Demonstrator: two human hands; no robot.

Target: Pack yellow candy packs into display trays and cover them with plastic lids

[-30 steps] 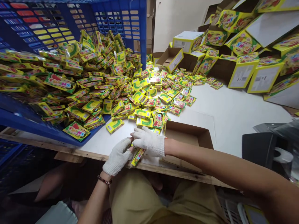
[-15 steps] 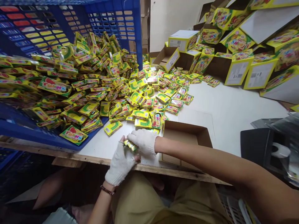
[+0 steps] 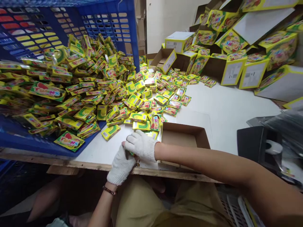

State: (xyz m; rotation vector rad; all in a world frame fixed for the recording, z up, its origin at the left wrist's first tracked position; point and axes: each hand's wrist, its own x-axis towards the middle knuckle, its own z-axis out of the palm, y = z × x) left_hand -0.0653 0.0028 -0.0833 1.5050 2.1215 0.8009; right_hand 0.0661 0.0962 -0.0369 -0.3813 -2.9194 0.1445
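Both hands wear white knitted gloves with bare fingertips and meet near the table's front edge. My left hand (image 3: 121, 167) is closed around a few small yellow-green candy boxes (image 3: 132, 154), mostly covered by the gloves. My right hand (image 3: 142, 147) lies over the top of them, fingers bent down onto the same boxes. Just right of the hands, partly beneath my right forearm, stands an open brown cardboard box (image 3: 204, 138). Loose candy boxes (image 3: 140, 125) lie right behind the hands, one single candy box (image 3: 110, 132) a little to the left.
At left, a blue plastic crate (image 3: 131, 34) on its side spills a large heap of candy boxes (image 3: 92, 83) onto the white table (image 3: 224, 108). Larger yellow display cartons (image 3: 234, 72) are stacked at back right. A black tape dispenser (image 3: 249, 146) stands at right.
My right hand has moved slightly left and down over the candy boxes, now covering most of them. The whole view has shifted slightly.
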